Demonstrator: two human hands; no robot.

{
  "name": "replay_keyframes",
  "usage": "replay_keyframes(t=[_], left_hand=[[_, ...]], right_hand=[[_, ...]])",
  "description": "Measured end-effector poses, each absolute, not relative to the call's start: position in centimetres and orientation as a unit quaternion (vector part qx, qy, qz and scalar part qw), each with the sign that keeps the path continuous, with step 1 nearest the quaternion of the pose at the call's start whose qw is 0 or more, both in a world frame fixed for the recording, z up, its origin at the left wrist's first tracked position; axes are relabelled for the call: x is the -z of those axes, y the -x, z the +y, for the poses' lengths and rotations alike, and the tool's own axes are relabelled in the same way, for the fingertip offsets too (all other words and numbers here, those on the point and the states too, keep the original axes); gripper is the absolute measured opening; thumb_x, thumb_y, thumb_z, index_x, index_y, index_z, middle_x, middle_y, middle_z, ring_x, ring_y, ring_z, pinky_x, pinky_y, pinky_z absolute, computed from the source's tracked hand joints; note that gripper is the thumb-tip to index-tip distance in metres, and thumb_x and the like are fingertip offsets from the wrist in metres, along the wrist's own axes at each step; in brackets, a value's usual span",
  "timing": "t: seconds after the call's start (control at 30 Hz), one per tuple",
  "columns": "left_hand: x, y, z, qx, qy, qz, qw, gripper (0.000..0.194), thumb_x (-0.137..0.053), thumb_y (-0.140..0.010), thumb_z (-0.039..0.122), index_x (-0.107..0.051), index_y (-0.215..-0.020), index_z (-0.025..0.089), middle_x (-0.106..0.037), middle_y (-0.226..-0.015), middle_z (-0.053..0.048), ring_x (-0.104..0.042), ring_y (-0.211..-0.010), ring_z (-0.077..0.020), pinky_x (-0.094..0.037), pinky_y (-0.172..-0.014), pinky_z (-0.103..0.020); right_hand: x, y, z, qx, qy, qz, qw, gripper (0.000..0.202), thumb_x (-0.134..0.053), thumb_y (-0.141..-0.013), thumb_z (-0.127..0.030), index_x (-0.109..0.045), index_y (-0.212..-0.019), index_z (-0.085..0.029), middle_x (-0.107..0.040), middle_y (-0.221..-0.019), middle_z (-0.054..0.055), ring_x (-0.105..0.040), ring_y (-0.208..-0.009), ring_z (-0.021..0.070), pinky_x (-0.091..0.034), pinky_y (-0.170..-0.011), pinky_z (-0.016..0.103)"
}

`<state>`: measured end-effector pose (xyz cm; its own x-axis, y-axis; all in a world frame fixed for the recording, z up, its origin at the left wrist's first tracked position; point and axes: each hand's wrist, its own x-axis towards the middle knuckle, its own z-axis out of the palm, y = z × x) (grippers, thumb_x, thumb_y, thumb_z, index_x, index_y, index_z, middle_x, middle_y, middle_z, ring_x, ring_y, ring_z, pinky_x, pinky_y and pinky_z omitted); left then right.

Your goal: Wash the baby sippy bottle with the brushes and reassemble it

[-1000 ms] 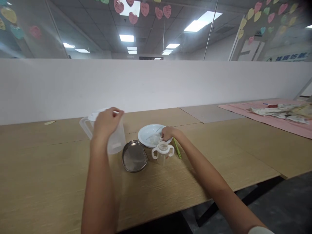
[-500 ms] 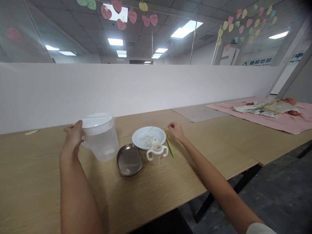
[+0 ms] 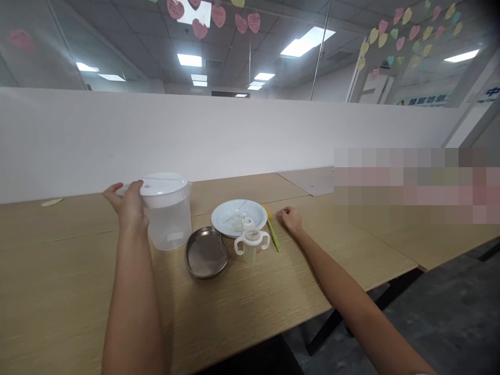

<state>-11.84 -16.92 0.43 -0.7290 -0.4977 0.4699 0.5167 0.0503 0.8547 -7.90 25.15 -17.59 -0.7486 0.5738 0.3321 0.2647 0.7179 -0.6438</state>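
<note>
My left hand [image 3: 128,204] grips the handle side of a clear plastic jug [image 3: 169,213] with a white lid, which stands upright on the wooden table [image 3: 242,297]. To the jug's right lies a kidney-shaped steel dish [image 3: 205,252]. A two-handled clear baby bottle [image 3: 252,245] stands in front of a white plate [image 3: 234,209] that holds small clear parts. A green and yellow brush [image 3: 272,233] lies right of the plate. My right hand [image 3: 291,217] rests on the table just right of the brush, fingers curled, holding nothing.
A white partition wall [image 3: 234,135] runs along the far edge of the table. A small pale scrap [image 3: 52,201] lies at the far left by the wall. The table's front edge drops to dark floor [image 3: 441,312] on the right.
My left hand went from the jug's lid to its handle side. My right hand left the plate and came to rest on the table beside the brush.
</note>
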Motion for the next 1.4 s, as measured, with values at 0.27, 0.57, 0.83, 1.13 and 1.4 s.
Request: replay_keyframes(t=[0.27, 0.57, 0.83, 1.13, 1.4], left_hand=[[-1.2, 10.0, -11.5, 0.643, 0.039, -0.642, 0.414, 0.050, -0.065, -0.063, 0.018, -0.056, -0.112, 0.017, -0.057, -0.087, -0.002, -0.055, -0.081, -0.0160, -0.047, -0.080, -0.032], [-2.4, 7.4, -10.4, 0.537, 0.198, -0.719, 0.393, 0.036, -0.067, -0.065, 0.028, -0.064, -0.100, 0.021, -0.061, -0.106, -0.003, -0.054, -0.105, -0.0207, -0.039, -0.099, -0.035], [-3.3, 6.4, -10.1, 0.563, 0.224, -0.710, 0.358, 0.051, -0.069, -0.061, 0.027, -0.058, -0.111, 0.022, -0.057, -0.113, -0.005, -0.051, -0.109, -0.0224, -0.041, -0.098, -0.037], [-4.1, 4.6, -9.5, 0.531, 0.243, -0.725, 0.366, 0.046, -0.071, -0.061, 0.025, -0.061, -0.106, 0.022, -0.058, -0.112, -0.004, -0.051, -0.108, -0.0226, -0.039, -0.099, -0.037], [-4.2, 4.1, -9.7, 0.524, 0.244, -0.730, 0.365, 0.037, -0.072, -0.061, 0.029, -0.066, -0.097, 0.023, -0.061, -0.107, -0.003, -0.053, -0.105, -0.0222, -0.042, -0.097, -0.036]], right_hand=[[17.3, 7.7, 24.3, -0.219, 0.191, -0.931, 0.221, 0.022, -0.047, -0.083, -0.024, -0.066, -0.087, -0.015, -0.065, -0.082, 0.006, -0.055, -0.068, 0.0133, -0.030, -0.056, 0.020], [17.3, 7.8, 24.2, -0.167, 0.147, -0.958, 0.182, 0.020, -0.049, -0.082, -0.022, -0.067, -0.085, -0.014, -0.065, -0.085, 0.008, -0.056, -0.075, 0.0158, -0.030, -0.057, 0.022], [17.4, 7.7, 24.6, -0.167, 0.136, -0.962, 0.170, 0.021, -0.047, -0.083, -0.023, -0.066, -0.088, -0.014, -0.065, -0.086, 0.007, -0.056, -0.075, 0.0143, -0.030, -0.057, 0.022], [17.1, 7.6, 24.4, -0.170, 0.123, -0.963, 0.167, 0.022, -0.047, -0.083, -0.021, -0.067, -0.089, -0.013, -0.065, -0.088, 0.007, -0.056, -0.078, 0.0143, -0.031, -0.060, 0.021], [17.5, 7.9, 24.6, -0.159, 0.124, -0.965, 0.169, 0.020, -0.047, -0.084, -0.022, -0.065, -0.085, -0.015, -0.065, -0.087, 0.006, -0.056, -0.075, 0.0142, -0.028, -0.057, 0.022]])
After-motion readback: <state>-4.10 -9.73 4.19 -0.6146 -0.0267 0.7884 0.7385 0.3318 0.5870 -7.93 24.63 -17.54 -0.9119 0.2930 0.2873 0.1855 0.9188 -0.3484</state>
